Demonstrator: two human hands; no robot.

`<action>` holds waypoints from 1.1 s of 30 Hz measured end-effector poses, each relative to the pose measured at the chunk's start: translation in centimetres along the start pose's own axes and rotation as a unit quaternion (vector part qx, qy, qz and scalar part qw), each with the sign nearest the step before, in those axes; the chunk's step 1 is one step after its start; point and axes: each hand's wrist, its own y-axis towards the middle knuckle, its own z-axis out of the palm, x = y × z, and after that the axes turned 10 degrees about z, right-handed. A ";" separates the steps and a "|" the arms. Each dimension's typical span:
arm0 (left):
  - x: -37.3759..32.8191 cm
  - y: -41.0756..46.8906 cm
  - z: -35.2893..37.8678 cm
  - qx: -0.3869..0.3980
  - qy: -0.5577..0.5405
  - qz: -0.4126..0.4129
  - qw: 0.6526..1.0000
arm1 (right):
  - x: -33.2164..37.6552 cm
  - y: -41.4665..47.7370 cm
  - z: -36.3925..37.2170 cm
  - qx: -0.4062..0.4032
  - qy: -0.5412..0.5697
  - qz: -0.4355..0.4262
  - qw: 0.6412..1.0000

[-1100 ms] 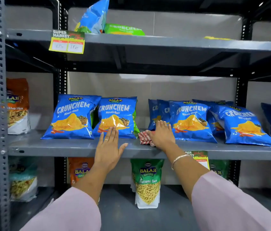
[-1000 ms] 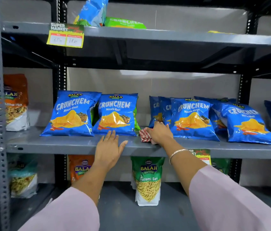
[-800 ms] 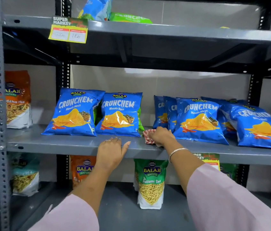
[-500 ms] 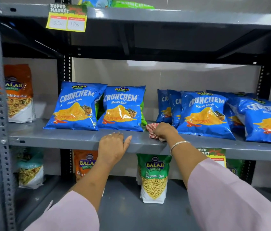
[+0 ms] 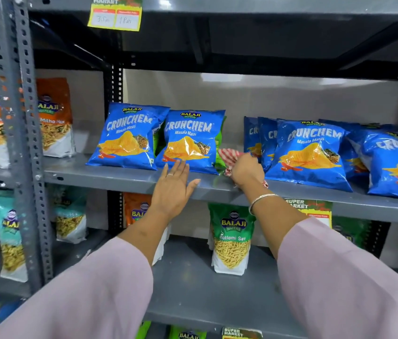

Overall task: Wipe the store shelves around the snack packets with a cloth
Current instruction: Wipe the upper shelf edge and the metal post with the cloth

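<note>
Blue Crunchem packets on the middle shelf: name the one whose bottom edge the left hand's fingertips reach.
The second packet from the left. The left hand lies flat just below it; the others sit clear of it.

Grey metal shelf (image 5: 109,176) carries blue snack packets (image 5: 190,140) and a checked cloth (image 5: 228,155).

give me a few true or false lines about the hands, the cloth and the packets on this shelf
1. The right hand holds a red and white checked cloth. True.
2. The cloth sits in the gap between two groups of blue Crunchem packets. True.
3. The left hand is lifting a packet. False: it lies open and flat on the middle shelf, holding nothing.
4. The green Ratlami Sev pouch stands on the same shelf as the blue packets. False: it stands one shelf lower.
</note>
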 end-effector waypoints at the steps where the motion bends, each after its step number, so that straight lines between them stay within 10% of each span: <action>1: 0.0 -0.5 -0.1 -0.011 -0.003 -0.004 1.000 | 0.3 -0.4 -0.2 -0.004 0.025 -0.007 1.000; 22: 13.8 -20.6 -0.3 -0.007 0.094 -0.182 0.979 | 5.5 -17.8 17.0 0.093 0.115 -0.367 0.918; 33: 26.4 -21.7 3.3 -0.046 0.094 -0.102 0.989 | 10.1 -18.6 30.6 0.112 0.036 -0.154 0.981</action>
